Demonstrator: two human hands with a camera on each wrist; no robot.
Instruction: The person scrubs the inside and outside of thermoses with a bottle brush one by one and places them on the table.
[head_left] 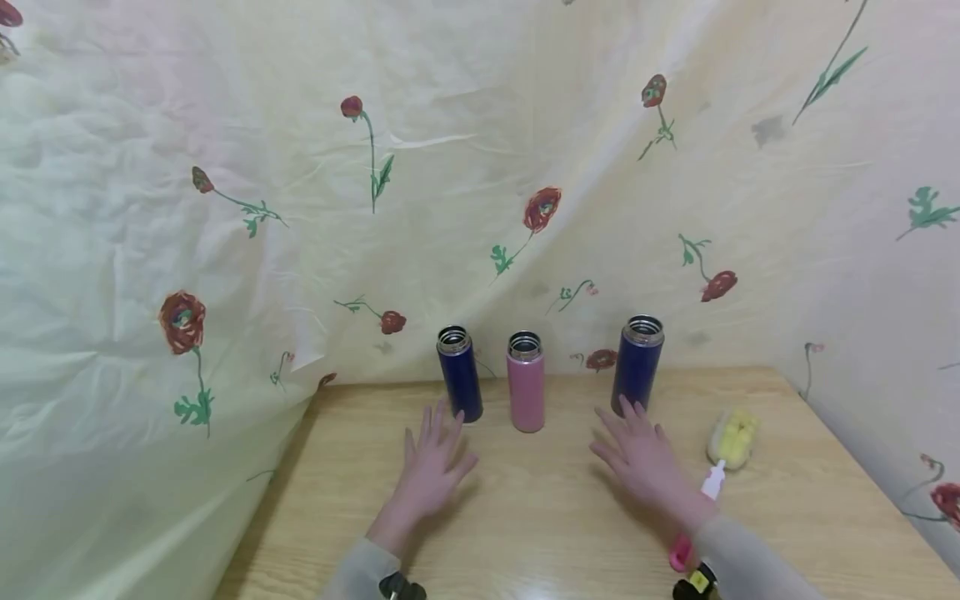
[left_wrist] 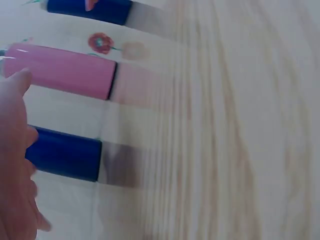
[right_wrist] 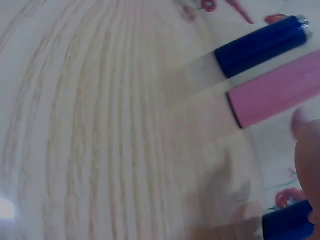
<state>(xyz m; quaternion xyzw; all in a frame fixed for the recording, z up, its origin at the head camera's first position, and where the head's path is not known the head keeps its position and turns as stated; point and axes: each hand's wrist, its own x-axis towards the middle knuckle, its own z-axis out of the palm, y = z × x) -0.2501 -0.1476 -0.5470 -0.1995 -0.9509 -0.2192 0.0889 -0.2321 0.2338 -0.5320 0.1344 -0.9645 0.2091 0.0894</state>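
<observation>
Three lidless vacuum flasks stand upright in a row toward the back of the table. The left one is a dark blue flask (head_left: 461,379), the middle one a pink flask (head_left: 527,390), and the right one a second dark blue flask (head_left: 636,367). My left hand (head_left: 429,471) hovers in front of the left blue flask, fingers spread, holding nothing. In front of the right blue flask is my right hand (head_left: 643,462), also spread and holding nothing, its fingertips overlapping the flask's base in the head view. The left wrist view shows the pink flask (left_wrist: 62,71) beyond the thumb.
A yellow-and-white sponge-like piece (head_left: 733,437) lies at the right, joined to a white and pink handle (head_left: 712,482) partly hidden under my right forearm. The wooden table (head_left: 525,533) ends at a floral cloth (head_left: 450,167) hanging behind and at both sides.
</observation>
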